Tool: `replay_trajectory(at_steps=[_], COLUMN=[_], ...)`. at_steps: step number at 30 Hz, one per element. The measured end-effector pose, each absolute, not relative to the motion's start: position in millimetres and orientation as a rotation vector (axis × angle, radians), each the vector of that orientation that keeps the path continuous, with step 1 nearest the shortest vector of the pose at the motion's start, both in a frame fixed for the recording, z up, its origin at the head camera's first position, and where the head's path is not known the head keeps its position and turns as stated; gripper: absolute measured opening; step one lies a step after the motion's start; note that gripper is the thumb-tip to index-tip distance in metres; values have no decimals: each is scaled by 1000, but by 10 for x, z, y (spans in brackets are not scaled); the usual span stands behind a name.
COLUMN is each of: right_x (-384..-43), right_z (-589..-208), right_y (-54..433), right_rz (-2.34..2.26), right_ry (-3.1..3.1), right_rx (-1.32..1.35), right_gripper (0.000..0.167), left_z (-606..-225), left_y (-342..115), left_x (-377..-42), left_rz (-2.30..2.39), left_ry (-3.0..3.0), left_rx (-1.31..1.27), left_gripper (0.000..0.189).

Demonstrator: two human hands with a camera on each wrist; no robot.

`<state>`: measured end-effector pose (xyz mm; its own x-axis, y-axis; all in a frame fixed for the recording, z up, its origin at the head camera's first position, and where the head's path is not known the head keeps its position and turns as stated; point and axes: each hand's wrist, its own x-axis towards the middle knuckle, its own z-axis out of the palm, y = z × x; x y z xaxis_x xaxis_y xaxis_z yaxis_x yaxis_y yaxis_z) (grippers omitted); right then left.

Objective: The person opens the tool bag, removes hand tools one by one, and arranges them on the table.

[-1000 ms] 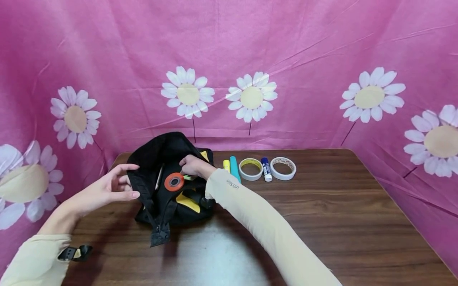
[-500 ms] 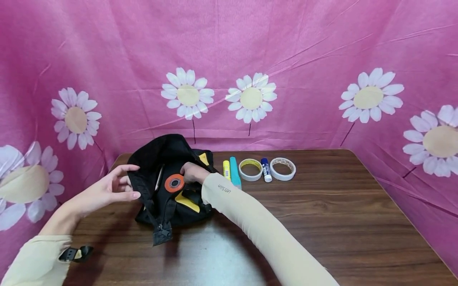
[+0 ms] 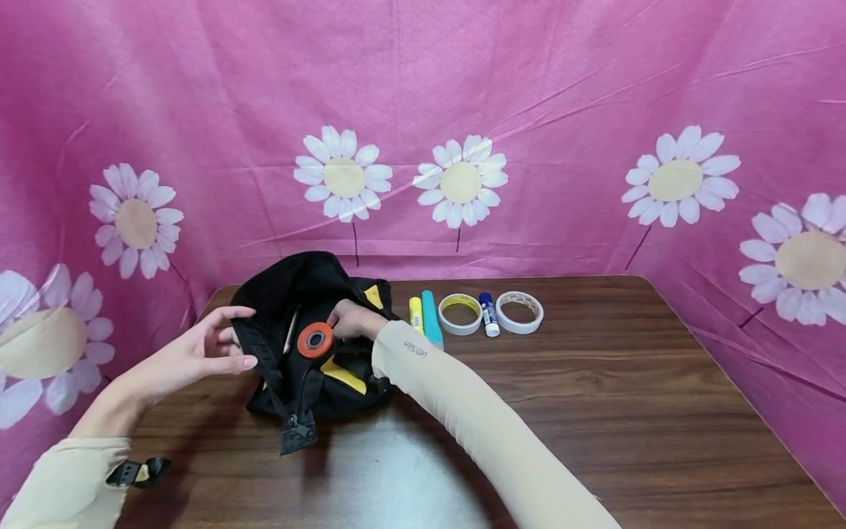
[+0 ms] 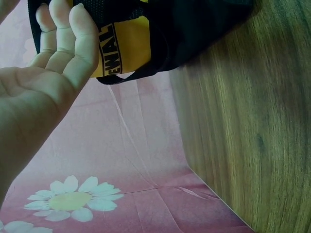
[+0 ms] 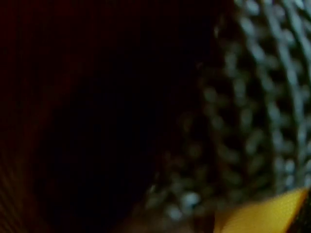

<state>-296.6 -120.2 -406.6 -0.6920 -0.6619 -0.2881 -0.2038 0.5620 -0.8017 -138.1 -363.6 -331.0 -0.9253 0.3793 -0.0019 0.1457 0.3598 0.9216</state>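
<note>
A black bag (image 3: 284,275) with yellow patches stands with its mouth spread wide on the table's left side. My left hand (image 3: 205,349) holds the bag's left rim; in the left wrist view, several of its fingers (image 4: 80,36) bend against the outside by a yellow lettered panel (image 4: 131,46). My right hand (image 3: 357,321) reaches inside the bag, its fingertips hidden, and I cannot tell what they hold. Just left of it lies an orange ring-shaped roll (image 3: 315,339) with a dark hub. A thin pale stick (image 3: 291,330) leans farther left inside. Dark mesh (image 5: 262,97) fills much of the right wrist view.
Right of the bag, a row lies along the table's back: a yellow tube (image 3: 416,314), a teal flat-sided thing (image 3: 431,316), a tape roll with yellow inside (image 3: 441,316), a blue-capped glue stick (image 3: 490,316) and a white tape roll (image 3: 501,316). A pink flowered cloth (image 3: 562,220) hangs behind.
My right hand has sunk lower into the bag, and the light green thing seen under its fingers is now out of sight. My left hand has stayed at the rim.
</note>
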Motion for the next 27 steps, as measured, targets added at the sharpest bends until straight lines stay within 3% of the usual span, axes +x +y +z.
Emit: replay_trajectory(at_steps=[9, 19, 27], right_x=[-2954, -3001, -2980], right_z=[-3985, -3951, -3859], right_y=[-1216, -1263, -1277], right_rz=[-1231, -1423, -1515], right_ry=[2114, 1962, 1868], right_rx=[-660, -550, -535], right_gripper=[16, 46, 45], left_z=[-3311, -3306, -3317], left_y=[-3622, -3601, -3569], left_x=[-1392, -1401, -1384], left_rz=[1598, 1562, 1562], left_ry=[2391, 2402, 2412], left_rx=[485, 479, 468], left_gripper=[68, 66, 66])
